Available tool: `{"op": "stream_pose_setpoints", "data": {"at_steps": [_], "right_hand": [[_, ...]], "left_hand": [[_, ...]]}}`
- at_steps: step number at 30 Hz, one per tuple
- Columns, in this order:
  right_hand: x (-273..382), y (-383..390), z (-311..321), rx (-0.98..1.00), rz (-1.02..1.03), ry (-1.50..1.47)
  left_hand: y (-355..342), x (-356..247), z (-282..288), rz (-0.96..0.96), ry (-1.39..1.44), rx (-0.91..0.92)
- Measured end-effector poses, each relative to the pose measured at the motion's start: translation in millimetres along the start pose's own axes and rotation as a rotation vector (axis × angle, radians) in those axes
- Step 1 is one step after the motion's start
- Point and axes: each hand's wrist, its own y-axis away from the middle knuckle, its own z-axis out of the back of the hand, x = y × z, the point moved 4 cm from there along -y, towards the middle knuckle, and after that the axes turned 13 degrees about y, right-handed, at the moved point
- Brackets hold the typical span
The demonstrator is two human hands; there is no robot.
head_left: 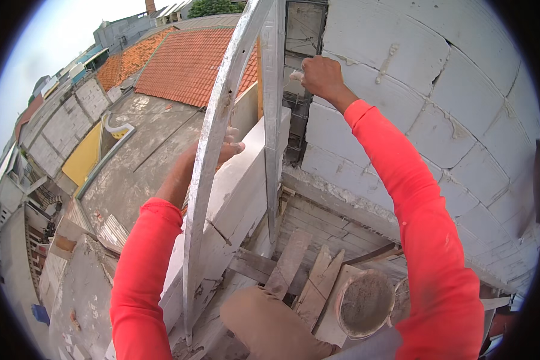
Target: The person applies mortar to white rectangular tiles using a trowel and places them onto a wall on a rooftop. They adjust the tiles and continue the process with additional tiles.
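My right hand [323, 77] is closed in front of the narrow dark gap at the edge of the white block wall [396, 78]. A small pale bit shows at its fingertips, too small to name. Partly behind a curved-looking metal channel [209, 156], my left hand [227, 150] hovers over or rests on the top of a low white block wall [237, 192]; which, I cannot tell. Its fingers look curled, with something pale by them that I cannot make out. A second upright metal channel [272, 90] stands between my hands.
Below lie wooden planks [291, 261] and a round bucket [366, 303] with grey residue, near my knee [276, 324]. A thin rod [219, 233] sticks out of the low wall. Beyond it, far down, are a concrete roof [156, 132] and orange tiled roofs [186, 63].
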Motion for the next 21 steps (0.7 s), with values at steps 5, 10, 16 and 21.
{"op": "stream_pose_setpoints", "data": {"at_steps": [5, 10, 16, 21], "right_hand": [[-4.4, -1.6, -37.2, 0.043, -0.082, -0.069], [-21.0, 14.0, -58.4, 0.014, -0.157, -0.077], [-6.9, 6.8, -66.1, 0.042, -0.288, -0.302], [22.0, -45.2, -44.3, -0.193, 0.434, -0.570]], "left_hand": [[-6.2, 38.2, -41.0, 0.017, -0.437, 0.076], [6.2, 42.0, -37.1, -0.043, -0.221, 0.051], [-3.2, 37.5, -45.6, 0.005, -0.207, 0.078], [-57.2, 22.4, -12.5, -0.089, 0.228, -0.153]]}}
